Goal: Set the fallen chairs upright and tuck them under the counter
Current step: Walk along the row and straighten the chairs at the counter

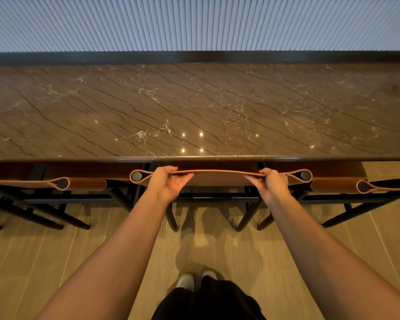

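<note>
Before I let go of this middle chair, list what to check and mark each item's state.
1. The middle chair stands upright, legs on the floor: ok.
2. Both the left hand and the right hand grip its top strap: ok.
3. Its seat is fully under the counter: cannot tell; the counter edge hides the seat.
4. Gap to the left chair: ok, apart.
5. Gap to the right chair: cannot tell; the two overlap in this view.
6. The shoes stand back from the chair legs: ok.
</note>
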